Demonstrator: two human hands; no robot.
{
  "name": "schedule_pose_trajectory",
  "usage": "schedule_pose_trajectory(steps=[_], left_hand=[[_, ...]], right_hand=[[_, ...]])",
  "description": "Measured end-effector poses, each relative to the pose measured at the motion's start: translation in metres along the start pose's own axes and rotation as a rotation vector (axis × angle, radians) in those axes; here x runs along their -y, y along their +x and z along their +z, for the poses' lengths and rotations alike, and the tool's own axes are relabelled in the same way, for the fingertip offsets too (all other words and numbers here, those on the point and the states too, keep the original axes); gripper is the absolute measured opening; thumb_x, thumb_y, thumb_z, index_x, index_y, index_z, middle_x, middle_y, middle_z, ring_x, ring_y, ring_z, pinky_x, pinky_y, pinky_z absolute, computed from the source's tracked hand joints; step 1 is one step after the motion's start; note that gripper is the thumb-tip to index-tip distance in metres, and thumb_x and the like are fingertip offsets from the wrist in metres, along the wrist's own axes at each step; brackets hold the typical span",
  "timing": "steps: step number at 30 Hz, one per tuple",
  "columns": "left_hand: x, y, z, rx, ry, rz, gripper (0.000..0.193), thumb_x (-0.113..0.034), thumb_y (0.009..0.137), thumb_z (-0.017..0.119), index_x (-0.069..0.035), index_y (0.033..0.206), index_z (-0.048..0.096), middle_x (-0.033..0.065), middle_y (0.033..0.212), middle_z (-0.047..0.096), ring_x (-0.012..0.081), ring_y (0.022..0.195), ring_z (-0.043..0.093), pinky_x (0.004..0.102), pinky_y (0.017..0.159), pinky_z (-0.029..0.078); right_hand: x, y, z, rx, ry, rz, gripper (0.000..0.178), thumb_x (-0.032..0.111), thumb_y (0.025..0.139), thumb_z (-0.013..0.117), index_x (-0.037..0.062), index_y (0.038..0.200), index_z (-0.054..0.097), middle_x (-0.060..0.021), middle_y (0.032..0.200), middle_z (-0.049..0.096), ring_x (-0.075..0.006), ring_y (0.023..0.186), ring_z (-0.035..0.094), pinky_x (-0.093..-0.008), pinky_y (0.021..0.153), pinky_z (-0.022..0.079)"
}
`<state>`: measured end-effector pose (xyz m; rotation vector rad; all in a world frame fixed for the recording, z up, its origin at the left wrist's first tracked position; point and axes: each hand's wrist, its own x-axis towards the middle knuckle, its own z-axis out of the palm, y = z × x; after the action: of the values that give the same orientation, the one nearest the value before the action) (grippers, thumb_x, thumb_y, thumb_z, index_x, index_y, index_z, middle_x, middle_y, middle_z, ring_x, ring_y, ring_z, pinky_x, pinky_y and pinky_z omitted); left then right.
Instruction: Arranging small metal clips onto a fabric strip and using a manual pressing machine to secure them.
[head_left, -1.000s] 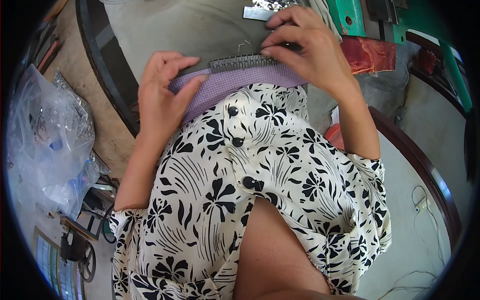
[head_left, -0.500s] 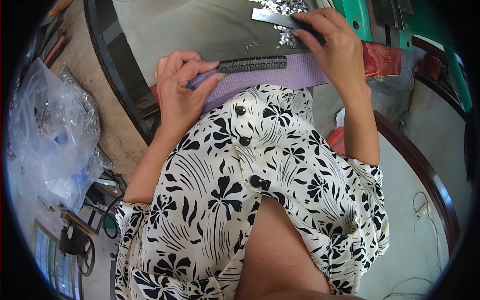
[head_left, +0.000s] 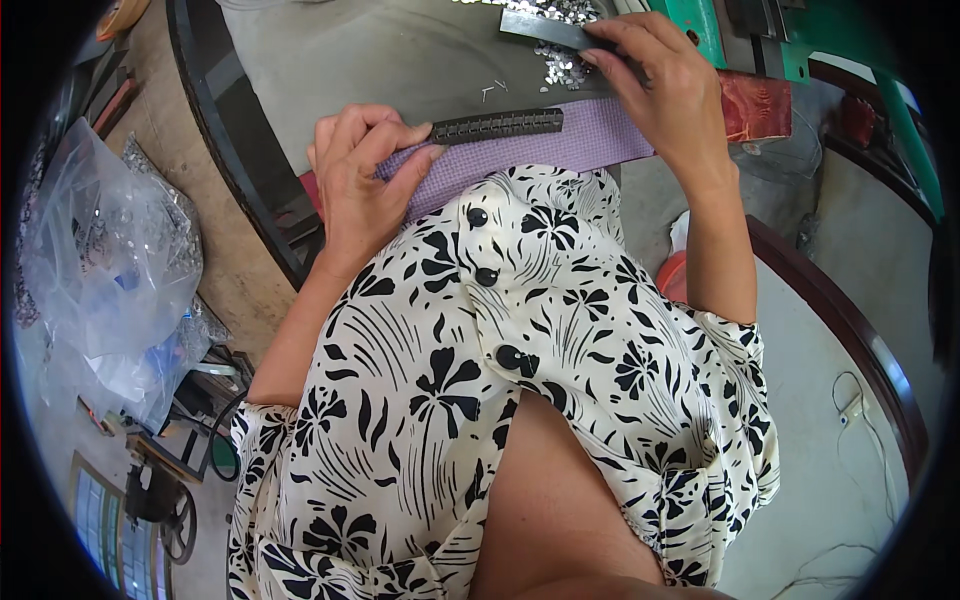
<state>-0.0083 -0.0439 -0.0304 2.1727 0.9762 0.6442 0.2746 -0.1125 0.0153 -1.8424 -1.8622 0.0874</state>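
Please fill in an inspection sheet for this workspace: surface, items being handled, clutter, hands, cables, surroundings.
Surface: grey worktop, purple cloth along its near edge.
Items handled: dark ridged strip over the cloth; flat metal bar.
Clutter: small shiny pieces heaped by the bar.
Hands: left hand pinches the strip's left end; right hand grips the bar's right end.
Cables: thin cable with pale fitting, floor, right.
Surroundings: clear plastic bags left; green metal frame upper right.

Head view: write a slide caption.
Left hand grips a dark ridged bar; right hand holds a grey strip amid silvery pieces.
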Motion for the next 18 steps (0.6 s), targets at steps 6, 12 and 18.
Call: schedule_pose_trajectory(steps=[6,12,18], left_hand=[[0.000,0.000,-0.001,0.010,-0.002,-0.004,0.021,-0.014,0.073,0.083,-0.013,0.093,0.075,-0.0007,0.099,0.061,0.0212,0.096,0.052,0.0342,0.085,0.037],[-0.001,0.001,-0.001,0.027,0.005,-0.001,0.022,-0.014,0.073,0.083,-0.012,0.093,0.075,-0.0003,0.099,0.061,0.0217,0.097,0.051,0.0344,0.086,0.037],[-0.002,0.000,-0.001,0.029,0.004,-0.013,0.022,-0.014,0.073,0.084,-0.012,0.093,0.074,-0.0002,0.098,0.061,0.0216,0.097,0.052,0.0345,0.087,0.037]], right_hand=[[0.006,-0.013,-0.010,0.015,0.021,0.145,0.023,0.008,0.083,0.078,0.0046,0.106,0.073,-0.0055,0.097,0.069,-0.0183,0.077,0.065,-0.0290,0.065,0.052],[0.004,-0.032,-0.010,-0.019,0.077,0.125,0.022,0.009,0.082,0.076,0.0044,0.102,0.071,-0.0083,0.095,0.066,-0.0274,0.088,0.065,-0.0374,0.074,0.053],[-0.001,-0.037,-0.009,-0.031,0.059,0.100,0.021,0.010,0.083,0.076,0.0039,0.103,0.071,-0.0083,0.096,0.066,-0.0278,0.088,0.065,-0.0371,0.074,0.053]])
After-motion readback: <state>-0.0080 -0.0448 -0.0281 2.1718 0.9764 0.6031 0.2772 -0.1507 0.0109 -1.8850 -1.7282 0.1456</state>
